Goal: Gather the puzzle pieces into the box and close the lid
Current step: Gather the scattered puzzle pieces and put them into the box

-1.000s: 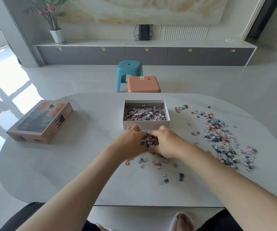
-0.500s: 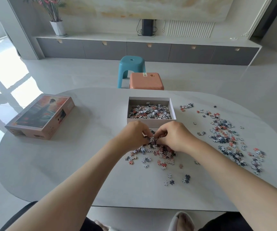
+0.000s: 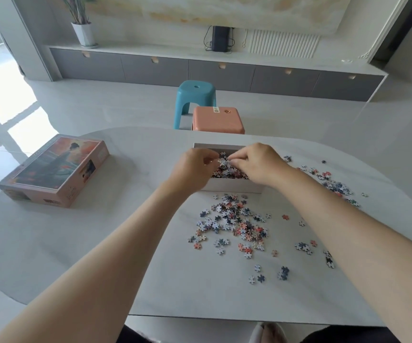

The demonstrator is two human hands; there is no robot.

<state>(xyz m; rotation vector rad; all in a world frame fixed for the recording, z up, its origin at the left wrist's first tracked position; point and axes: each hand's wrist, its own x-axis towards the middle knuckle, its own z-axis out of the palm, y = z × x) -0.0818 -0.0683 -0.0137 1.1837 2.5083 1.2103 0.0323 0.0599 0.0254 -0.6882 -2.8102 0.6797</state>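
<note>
While left hand [image 3: 195,169], right hand [image 3: 259,162] pinch knobbly pieces [image 3: 223,160], cardboard box [image 3: 234,188]

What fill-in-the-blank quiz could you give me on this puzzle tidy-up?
The box stands ____, puzzle pieces inside.
Its lid lies off to the ____ of it.
Beyond the table stand ____ stools.
Loose pieces lie scattered on the ____.
Missing: open; left; two; table.
</note>
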